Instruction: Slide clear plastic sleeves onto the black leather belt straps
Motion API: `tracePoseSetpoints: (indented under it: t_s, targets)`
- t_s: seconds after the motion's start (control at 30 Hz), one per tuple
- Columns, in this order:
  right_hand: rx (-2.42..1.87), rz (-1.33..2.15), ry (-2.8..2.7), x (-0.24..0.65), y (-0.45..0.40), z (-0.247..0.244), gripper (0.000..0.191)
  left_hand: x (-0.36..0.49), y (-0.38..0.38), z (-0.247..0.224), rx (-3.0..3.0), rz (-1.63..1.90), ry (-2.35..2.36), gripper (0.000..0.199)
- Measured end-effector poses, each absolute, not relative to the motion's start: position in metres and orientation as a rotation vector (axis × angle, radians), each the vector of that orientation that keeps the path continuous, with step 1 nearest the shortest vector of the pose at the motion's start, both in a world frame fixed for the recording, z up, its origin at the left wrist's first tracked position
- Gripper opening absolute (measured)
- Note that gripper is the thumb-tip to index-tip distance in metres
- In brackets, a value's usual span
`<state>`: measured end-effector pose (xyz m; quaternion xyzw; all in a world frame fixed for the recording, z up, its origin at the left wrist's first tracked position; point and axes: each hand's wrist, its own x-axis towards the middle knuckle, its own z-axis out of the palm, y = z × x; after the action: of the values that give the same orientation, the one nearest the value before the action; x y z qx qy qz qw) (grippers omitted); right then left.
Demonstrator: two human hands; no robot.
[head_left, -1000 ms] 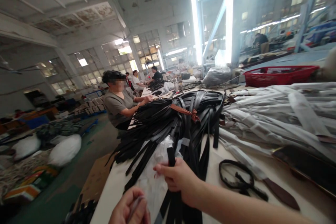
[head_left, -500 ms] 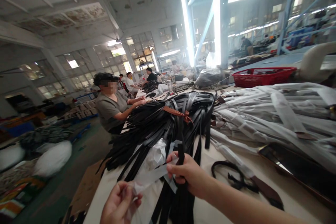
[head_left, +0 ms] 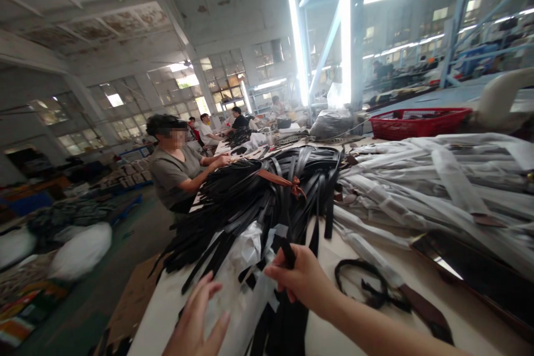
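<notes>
A big heap of flat black leather straps (head_left: pixel 258 206) lies across the white table top (head_left: pixel 329 272), bound by a brown strap tied in a bow (head_left: pixel 283 181). My right hand (head_left: pixel 302 278) pinches the end of one black strap (head_left: pixel 287 256) that rises from the heap. My left hand (head_left: pixel 196 317) is at the bottom edge of the view, fingers spread, holding nothing. It is nearest a crumpled sheet of white plastic (head_left: pixel 237 283) that lies over the straps.
Long white-wrapped bundles (head_left: pixel 429 189) fill the table's right side, with a black strap loop (head_left: pixel 367 283) and a dark flat panel (head_left: pixel 471 256) near them. A co-worker (head_left: pixel 175 172) sits at the table's far left side. A red basket (head_left: pixel 417 123) stands beyond.
My left hand has let go of the white plastic strip and opened, moving down and left. The view has swung slightly since the oldest frame, and my right hand stays on the strap.
</notes>
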<state>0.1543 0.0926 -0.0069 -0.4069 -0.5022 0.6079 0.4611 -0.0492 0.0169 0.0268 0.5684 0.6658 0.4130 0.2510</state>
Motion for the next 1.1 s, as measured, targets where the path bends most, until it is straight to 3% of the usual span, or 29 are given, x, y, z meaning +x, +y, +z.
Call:
tracePoseSetpoints:
  t_s: [0.1,0.37,0.47,0.6,0.8,0.97,1.1]
  targets:
    - [-0.992,1.508,-1.322,0.149,0.083,-0.012,0.038,-0.019,0.039,0.040,1.520,1.004,1.521,0.059]
    - [-0.836,1.379,-1.471,0.158,0.086,-0.011,0.053,-0.003,0.065,0.016,1.498,0.928,1.470,0.006]
    - [-0.831,1.544,-1.455,0.169,0.089,0.001,0.066,-0.019,0.066,0.017,1.467,1.031,1.460,0.018]
    - [-0.936,1.746,-1.559,0.183,0.092,0.018,0.050,-0.029,0.067,0.021,1.347,1.110,1.387,0.024]
    - [-0.852,0.998,-2.087,0.197,0.101,0.070,0.012,-0.025,0.067,0.021,1.088,1.266,1.369,0.036]
    - [-0.822,0.305,-2.297,0.187,0.115,0.100,0.013,-0.021,0.067,0.019,1.135,1.314,1.344,0.041]
    - [-0.724,0.143,-2.439,0.172,0.117,0.088,0.016,-0.020,0.067,0.017,1.169,1.323,1.327,0.045]
